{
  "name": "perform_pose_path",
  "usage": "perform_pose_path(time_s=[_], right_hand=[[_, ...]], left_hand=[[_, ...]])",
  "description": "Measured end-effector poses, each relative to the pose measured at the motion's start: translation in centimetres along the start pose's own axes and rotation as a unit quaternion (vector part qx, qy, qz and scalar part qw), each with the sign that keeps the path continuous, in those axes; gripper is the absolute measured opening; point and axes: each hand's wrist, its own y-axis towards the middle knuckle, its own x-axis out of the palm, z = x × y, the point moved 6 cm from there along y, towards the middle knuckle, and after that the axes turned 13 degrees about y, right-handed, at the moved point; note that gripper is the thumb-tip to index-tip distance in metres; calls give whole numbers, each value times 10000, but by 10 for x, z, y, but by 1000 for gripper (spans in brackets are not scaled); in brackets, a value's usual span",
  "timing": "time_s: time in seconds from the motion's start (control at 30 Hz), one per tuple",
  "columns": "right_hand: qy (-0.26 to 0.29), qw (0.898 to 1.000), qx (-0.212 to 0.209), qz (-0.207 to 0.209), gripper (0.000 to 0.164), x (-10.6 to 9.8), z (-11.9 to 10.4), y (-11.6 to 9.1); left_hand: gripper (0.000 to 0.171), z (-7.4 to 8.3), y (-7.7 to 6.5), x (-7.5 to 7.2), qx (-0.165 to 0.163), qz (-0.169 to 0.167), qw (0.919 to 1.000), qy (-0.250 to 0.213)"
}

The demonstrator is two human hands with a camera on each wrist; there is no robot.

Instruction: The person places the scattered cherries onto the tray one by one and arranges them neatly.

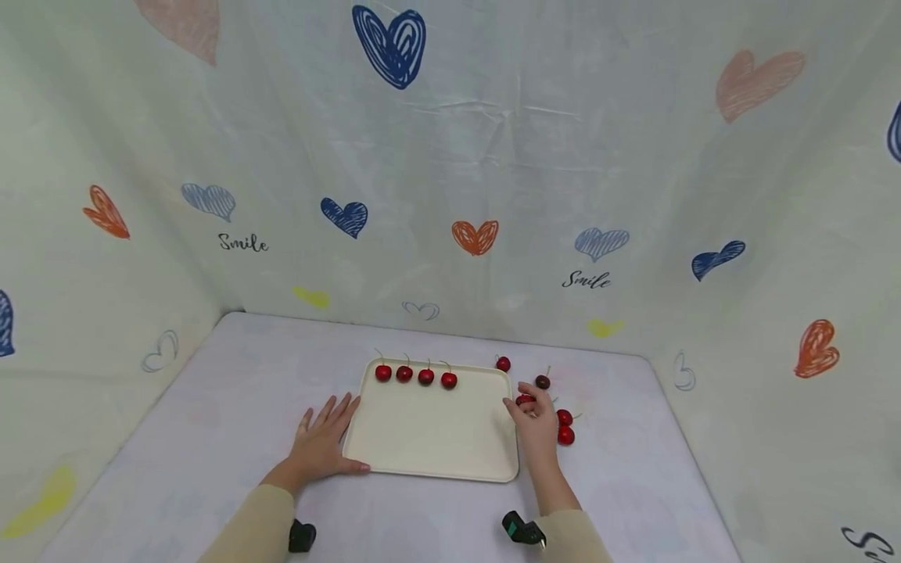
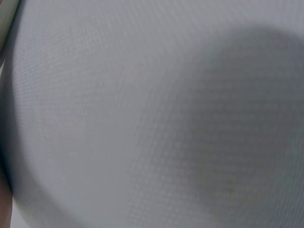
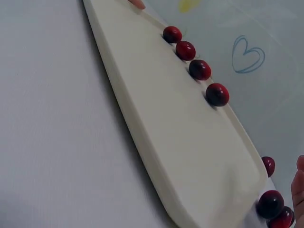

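A cream rectangular tray (image 1: pixel 436 430) lies on the table, with a row of several red cherries (image 1: pixel 425 377) along its far edge, stems up. My left hand (image 1: pixel 320 446) rests at the tray's left side, fingers spread, thumb at the near left corner. Over the tray's right edge is my right hand (image 1: pixel 536 426), thumb and forefinger apart around a red cherry (image 1: pixel 525 399). In the right wrist view, its fingers (image 3: pixel 298 192) show at the right border, beside dark red cherries (image 3: pixel 270 204). Only a sliver of the left hand shows in the left wrist view.
A darker cherry (image 1: pixel 543 381) and a red cherry (image 1: pixel 503 363) lie beyond the right hand. Two more cherries (image 1: pixel 565 427) sit to its right. The white-covered table (image 1: pixel 232 391) meets a curtain (image 1: pixel 479 156) printed with hearts at the back and sides.
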Motion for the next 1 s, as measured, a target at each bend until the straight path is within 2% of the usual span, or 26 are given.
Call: perform_pose_path(time_s=[0.2, 0.47, 0.83, 1.0], right_hand=[[167, 9992, -353, 60, 39, -25, -6, -7], [-256, 9997, -41, 43, 38, -56, 4, -12], [-464, 9984, -308, 92, 36, -87, 9, -10], [-777, 9969, -135, 83, 35, -94, 17, -10]], left_hand=[[127, -2, 0, 3, 19, 83, 9999, -70], [126, -2, -1, 0, -44, 21, 9999, -90], [125, -1, 0, 1, -100, 29, 9999, -32], [125, 0, -1, -1, -96, 42, 9999, -87]])
